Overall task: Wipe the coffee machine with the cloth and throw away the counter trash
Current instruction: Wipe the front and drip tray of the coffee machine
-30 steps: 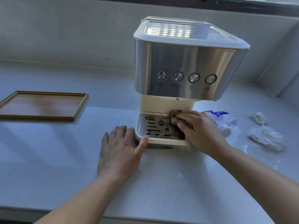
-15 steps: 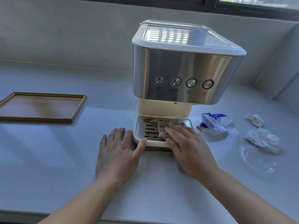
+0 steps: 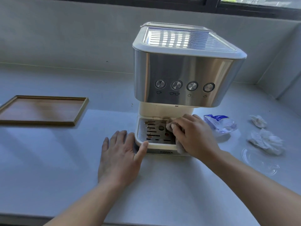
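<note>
The white desk carries a steel coffee machine that stands near the back wall. Left of the machine lies a wooden tray. To the right of the machine lie a plastic wrapper, two crumpled tissues and a clear lid. The left hand lies flat and spread against the machine's base. The right hand presses a brownish cloth on the drip tray, its fingers closed over it.
</note>
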A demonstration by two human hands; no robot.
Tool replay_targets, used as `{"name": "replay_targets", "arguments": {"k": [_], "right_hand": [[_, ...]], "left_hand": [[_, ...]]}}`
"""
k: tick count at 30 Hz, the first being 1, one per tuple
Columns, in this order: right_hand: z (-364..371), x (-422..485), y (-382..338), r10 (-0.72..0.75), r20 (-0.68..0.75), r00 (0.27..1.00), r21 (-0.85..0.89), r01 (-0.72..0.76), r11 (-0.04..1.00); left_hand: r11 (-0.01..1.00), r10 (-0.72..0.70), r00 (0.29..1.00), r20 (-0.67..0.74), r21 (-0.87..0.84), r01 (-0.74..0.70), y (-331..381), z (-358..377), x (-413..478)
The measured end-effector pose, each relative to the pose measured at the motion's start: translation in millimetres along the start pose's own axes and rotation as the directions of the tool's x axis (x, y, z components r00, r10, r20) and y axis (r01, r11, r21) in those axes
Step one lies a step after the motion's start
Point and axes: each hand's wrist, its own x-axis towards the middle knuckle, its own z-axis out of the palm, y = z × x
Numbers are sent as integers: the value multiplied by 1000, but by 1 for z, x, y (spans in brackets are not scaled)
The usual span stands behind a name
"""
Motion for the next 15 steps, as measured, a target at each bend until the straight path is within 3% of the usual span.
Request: {"name": "replay_targets", "arguments": {"k": [5,8,10,15], "right_hand": [[-7,11,-2,106,-176,979,106,-88,990],[7,-10,-12,-41,-36,999,7,41,999],[9,-27,-5,-143,86,986,39,140,989],[5,-31,-1,-250,59,967,67,246,967]], "left_hand": [[1000,7,1000,-16,-14,-7,-1,0,-1],[1000,-1,1000,-10,-2,1,0,-1,0],[1000,-5,1000,-7,6,5,0,-1,0],[1000,-14,1000,2,1,14,1,-1,0]]}}
